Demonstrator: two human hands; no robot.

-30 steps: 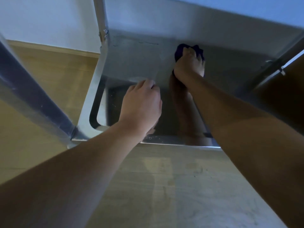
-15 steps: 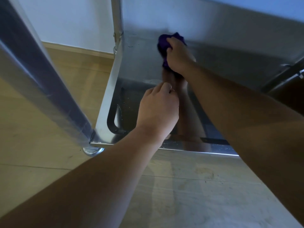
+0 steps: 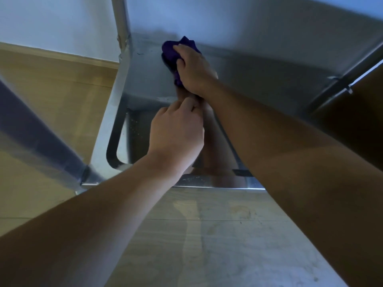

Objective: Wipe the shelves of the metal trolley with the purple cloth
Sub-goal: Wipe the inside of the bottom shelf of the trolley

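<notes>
**dusty_q:** Cloth check, anyone? Where's the purple cloth [image 3: 172,53] sitting on the metal trolley [image 3: 310,34]?

**wipe_guy:** It's bunched up in the right hand [image 3: 194,71], with the fingers wrapped tight round it. The hand presses the wad onto the low shelf [image 3: 259,79], toward the far left corner and near the upright post [image 3: 122,38]. A bit of purple pokes out above the knuckles and some more shows under the palm.

**dusty_q:** And the other hand?

**wipe_guy:** The left hand [image 3: 176,137] is over the front part of the same shelf, just this side of the right wrist. Its fingers are curled under and I can't see anything in them. It might be resting on the metal, but from this angle I honestly can't tell. The shiny shelf mirrors both arms. A wood floor [image 3: 51,90] and a pale wall [image 3: 51,21] are off to the left.
</notes>
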